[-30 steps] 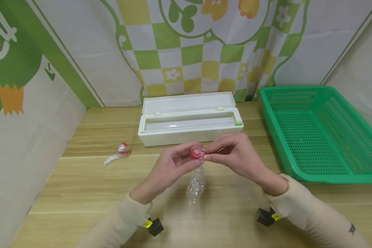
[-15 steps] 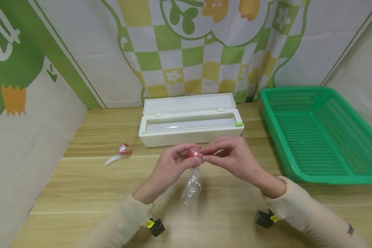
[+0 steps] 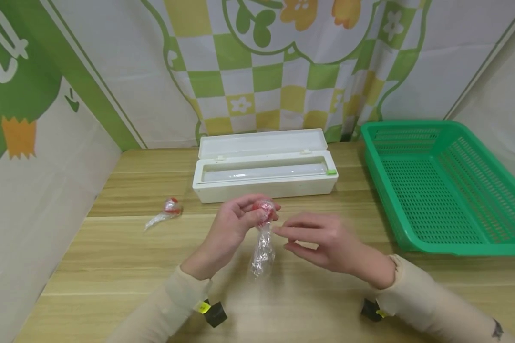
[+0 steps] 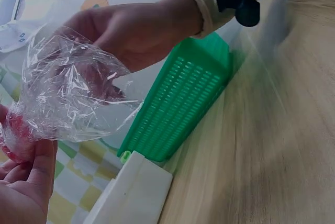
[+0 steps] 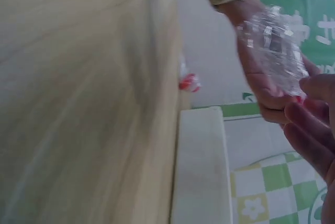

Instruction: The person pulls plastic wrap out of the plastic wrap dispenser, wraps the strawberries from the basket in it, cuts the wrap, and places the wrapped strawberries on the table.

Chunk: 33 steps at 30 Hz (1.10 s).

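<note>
My left hand [image 3: 233, 226] holds a small red round thing [image 3: 263, 209] wrapped in cling film, between thumb and fingers. From it a twisted tail of clear cling film [image 3: 262, 252] hangs toward me; in the left wrist view the crumpled film [image 4: 73, 88] spreads wide across the right hand. Just right of that tail is my right hand [image 3: 326, 240], fingers loosely extended and apart, with the index fingertip close to the film. A second red piece in cling film [image 3: 171, 207], its film tail pointing left, lies on the table to the left.
Behind the hands stands a white cling film dispenser [image 3: 266, 190], lid raised, with a roll [image 3: 266, 172] inside and a green slider [image 3: 331, 171] at its right end. A green plastic basket [image 3: 386, 200] is at the right. A patterned curtain [image 3: 266, 76] hangs behind the wooden table [image 3: 124, 267].
My right hand has let go of the wrapped red thing and moved down and slightly right, its fingers spreading. My left hand keeps hold, turning the red thing a little.
</note>
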Available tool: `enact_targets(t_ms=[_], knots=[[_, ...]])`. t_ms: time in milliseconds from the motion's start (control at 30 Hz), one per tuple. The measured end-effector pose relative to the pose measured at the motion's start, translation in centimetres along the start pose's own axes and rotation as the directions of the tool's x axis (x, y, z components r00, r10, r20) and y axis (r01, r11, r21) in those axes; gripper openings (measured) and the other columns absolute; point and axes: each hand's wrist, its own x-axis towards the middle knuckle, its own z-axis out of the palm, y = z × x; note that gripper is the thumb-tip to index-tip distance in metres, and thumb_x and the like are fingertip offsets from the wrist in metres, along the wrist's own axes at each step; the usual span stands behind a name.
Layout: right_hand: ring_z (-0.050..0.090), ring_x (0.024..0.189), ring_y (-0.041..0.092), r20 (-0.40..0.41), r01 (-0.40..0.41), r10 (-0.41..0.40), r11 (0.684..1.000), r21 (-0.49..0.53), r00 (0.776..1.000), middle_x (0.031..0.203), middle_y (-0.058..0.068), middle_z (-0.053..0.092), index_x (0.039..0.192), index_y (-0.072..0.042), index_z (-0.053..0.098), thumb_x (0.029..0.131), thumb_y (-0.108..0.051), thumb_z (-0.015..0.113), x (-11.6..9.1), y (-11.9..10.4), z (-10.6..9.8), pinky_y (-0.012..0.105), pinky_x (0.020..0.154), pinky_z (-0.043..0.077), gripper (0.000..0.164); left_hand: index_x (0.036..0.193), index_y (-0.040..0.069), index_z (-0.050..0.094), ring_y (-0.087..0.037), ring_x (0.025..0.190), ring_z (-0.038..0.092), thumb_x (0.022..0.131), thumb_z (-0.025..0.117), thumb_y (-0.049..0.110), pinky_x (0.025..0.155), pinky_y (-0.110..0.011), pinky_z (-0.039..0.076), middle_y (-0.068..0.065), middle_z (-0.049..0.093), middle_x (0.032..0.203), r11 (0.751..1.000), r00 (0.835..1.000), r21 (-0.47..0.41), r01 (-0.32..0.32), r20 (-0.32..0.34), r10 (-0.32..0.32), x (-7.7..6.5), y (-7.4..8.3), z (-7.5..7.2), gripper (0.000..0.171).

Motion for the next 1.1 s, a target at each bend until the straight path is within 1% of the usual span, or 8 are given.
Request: enact_targets(t_ms=[67,167,333,467,600,767,933,1100], knots=[[0.067,0.071,0.008,0.056,0.066,-0.061,0.995,-0.076,0.997,0.094,0.003,0.072,0.117,-0.007,0.072,0.093,-0.014,0.067,-0.3,-0.3,0.4,0.015,0.067,0.057,0.025,0.123,-0.003,0.06,-0.013,0.099,0.071,0.095,0.059,0.008,0.092,-0.028,0.056,-0.025,0.066,0.125,1.0,1.0,-0.006,0.0,-0.004,0.0,0.0,-0.1,-0.1,0.03],[0.062,0.062,0.004,0.117,0.114,-0.097,0.982,-0.151,0.988,0.09,-0.002,0.07,0.124,-0.011,0.069,0.093,-0.011,0.065,-0.7,-0.5,0.9,0.011,0.058,0.052,0.031,0.122,-0.003,0.06,-0.015,0.099,0.071,0.095,0.061,0.009,0.094,-0.029,0.055,-0.022,0.068,0.123,1.0,1.0,-0.01,0.004,-0.017,-0.005,0.1,-0.2,-0.1,0.029],[0.059,0.057,0.002,0.202,0.137,-0.087,0.959,-0.249,0.975,0.087,-0.006,0.07,0.131,-0.018,0.064,0.092,-0.009,0.061,-0.9,-0.9,1.9,0.011,0.048,0.044,0.04,0.12,-0.001,0.062,-0.014,0.097,0.071,0.094,0.063,0.008,0.091,-0.028,0.056,-0.02,0.07,0.119,1.0,0.999,-0.018,0.016,-0.029,-0.016,0.3,-0.5,0.2,0.027],[0.063,0.062,0.002,0.247,0.114,-0.049,0.96,-0.256,0.968,0.089,-0.006,0.072,0.127,-0.016,0.065,0.09,-0.01,0.065,-0.9,-1.3,2.5,0.012,0.051,0.048,0.038,0.121,-0.002,0.061,-0.012,0.096,0.071,0.095,0.062,0.007,0.088,-0.025,0.057,-0.026,0.067,0.122,1.0,0.999,-0.011,0.021,-0.029,-0.021,0.4,-0.6,0.3,0.028],[0.065,0.063,0.004,0.214,0.097,-0.038,0.958,-0.269,0.976,0.088,-0.005,0.072,0.111,-0.012,0.068,0.087,-0.012,0.069,-0.7,-1.7,2.9,0.015,0.053,0.053,0.024,0.123,-0.004,0.06,-0.011,0.097,0.07,0.095,0.061,0.007,0.086,-0.024,0.058,-0.021,0.069,0.119,0.999,0.998,0.014,0.031,-0.057,-0.03,0.5,-0.8,0.2,0.03],[0.057,0.053,0.003,0.145,0.037,0.005,0.957,-0.286,0.989,0.076,-0.004,0.068,0.095,-0.01,0.064,0.081,-0.005,0.067,-0.4,-2.0,3.0,0.013,0.048,0.049,0.015,0.122,-0.002,0.061,-0.009,0.095,0.07,0.094,0.062,0.005,0.083,-0.023,0.058,-0.017,0.071,0.116,0.997,0.994,0.066,0.043,-0.107,-0.035,0.5,-1.2,0.1,0.029],[0.05,0.047,0.002,0.079,-0.012,0.041,0.94,-0.34,0.996,0.068,-0.006,0.064,0.088,-0.01,0.061,0.093,-0.008,0.054,0.0,-2.1,3.2,0.012,0.043,0.043,0.009,0.119,0.001,0.065,-0.01,0.093,0.07,0.091,0.066,0.003,0.081,-0.024,0.059,-0.018,0.072,0.115,0.992,0.988,0.119,0.033,-0.151,-0.015,0.7,-1.4,0.3,0.028],[0.057,0.049,0.004,0.001,-0.076,0.082,0.931,-0.358,0.997,0.068,-0.006,0.066,0.084,-0.011,0.065,0.099,-0.023,0.058,0.2,-2.1,3.0,0.016,0.046,0.048,0.021,0.118,0.0,0.065,-0.013,0.094,0.071,0.09,0.068,0.004,0.081,-0.024,0.06,-0.017,0.072,0.113,0.984,0.986,0.177,0.029,-0.169,0.001,0.7,-1.4,0.4,0.029]])
